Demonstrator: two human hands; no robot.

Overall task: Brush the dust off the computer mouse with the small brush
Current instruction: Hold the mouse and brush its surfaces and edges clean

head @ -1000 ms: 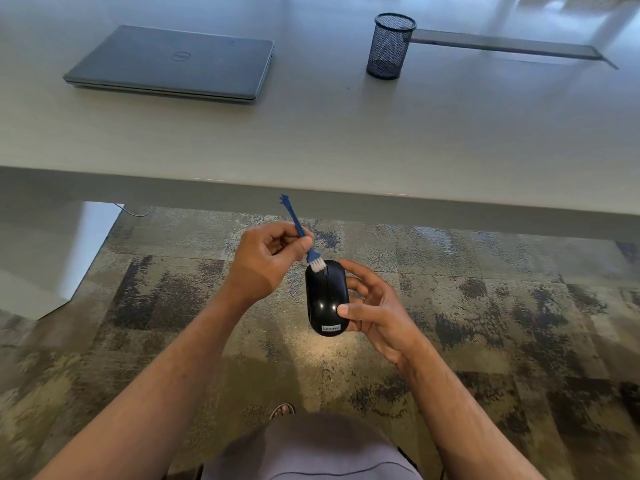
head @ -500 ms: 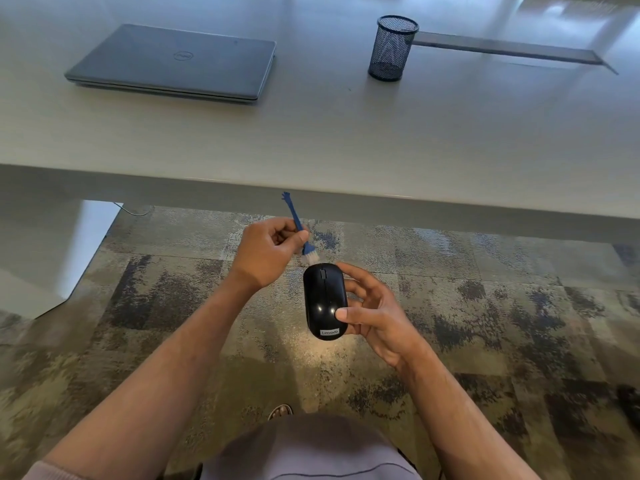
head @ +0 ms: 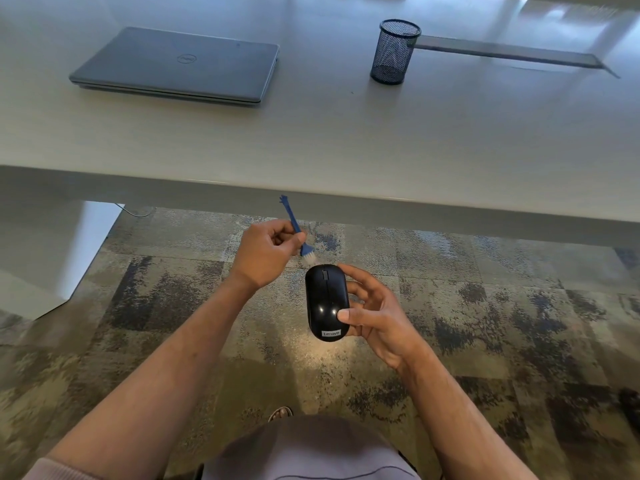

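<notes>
A glossy black computer mouse is held in the air over the carpet by my right hand, thumb on its rear right side and fingers curled behind it. My left hand pinches the handle of a small blue brush. The brush's white bristles point down, just above and beyond the mouse's front end, with a small gap between them.
A pale desk spans the upper half, its front edge just beyond my hands. On it lie a closed grey laptop, a black mesh pen cup and a flat grey bar. Patterned carpet lies below.
The brush has swept forward off the mouse's front end: a second ago its bristles touched the front of the mouse, now they hang clear beyond it. The mouse has barely moved.
</notes>
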